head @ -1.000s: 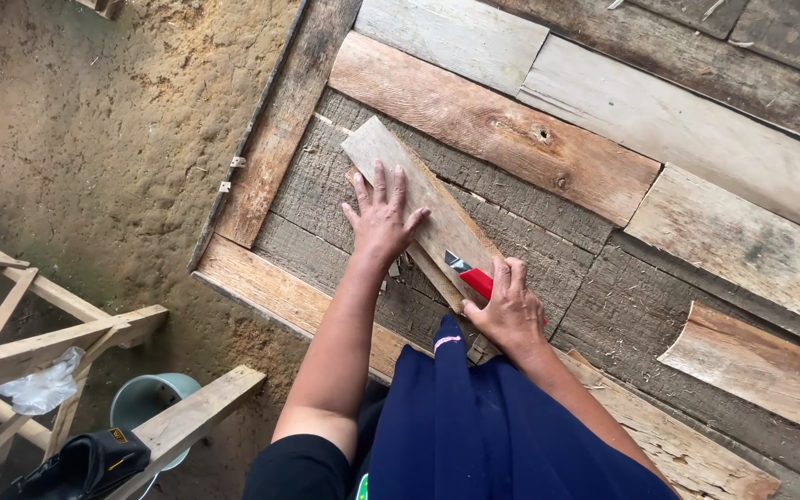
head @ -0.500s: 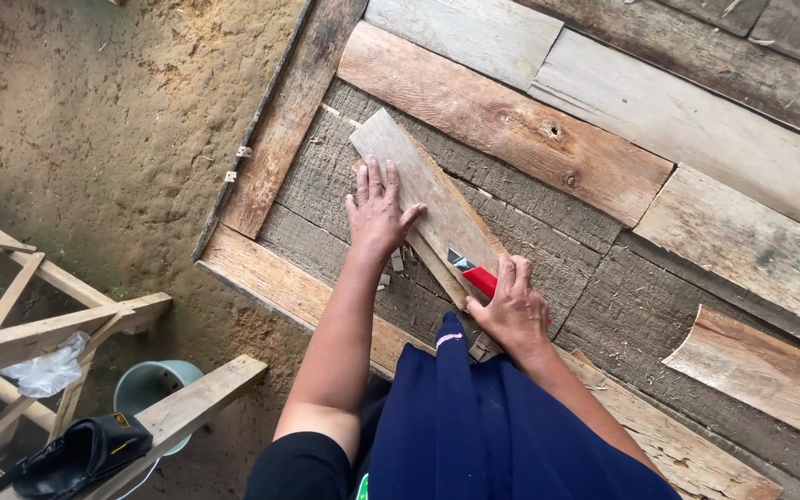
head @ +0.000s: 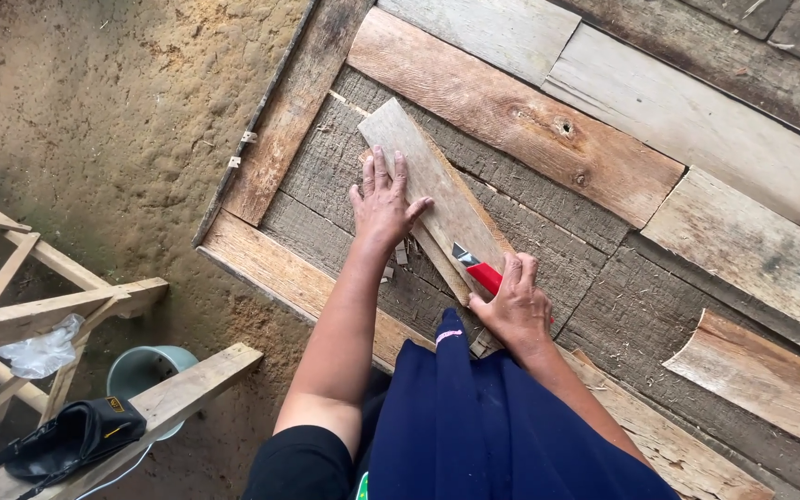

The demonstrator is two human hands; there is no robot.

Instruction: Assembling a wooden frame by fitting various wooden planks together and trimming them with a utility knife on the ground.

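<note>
Far off to the left of my left hand (head: pixel 383 206), down by the sandy ground (head: pixel 94 111), a wooden frame (head: pixel 57 301) carries a black pouch (head: pixel 71 435), with a crumpled clear bag (head: pixel 43 347) and a pale green bucket (head: pixel 145 375) close beside it. Nearer, just left of that hand, a long brown plank (head: pixel 293 111) edges the weathered platform of boards (head: pixel 604 278) I am working on. My left hand lies flat and open, fingers (head: pixel 380 176) spread, pressing on the lower left part of a short pale board (head: pixel 437 199) that lies slanted across the grey boards; its far end points up and away from me, beyond my fingertips. A few small wood chips (head: pixel 398 255) sit just below that palm. To the right, my right hand (head: pixel 514 306) is closed around a red-handled knife (head: pixel 476 268), its blade touching the near edge of the pale board, between my two hands. My dark blue garment (head: pixel 474 417) hangs below both wrists. Up and right of my right hand lies a reddish plank with a knot hole (head: pixel 520 120), and well to the right, a curved slab of wood (head: pixel 761 380) rests on the boards.
</note>
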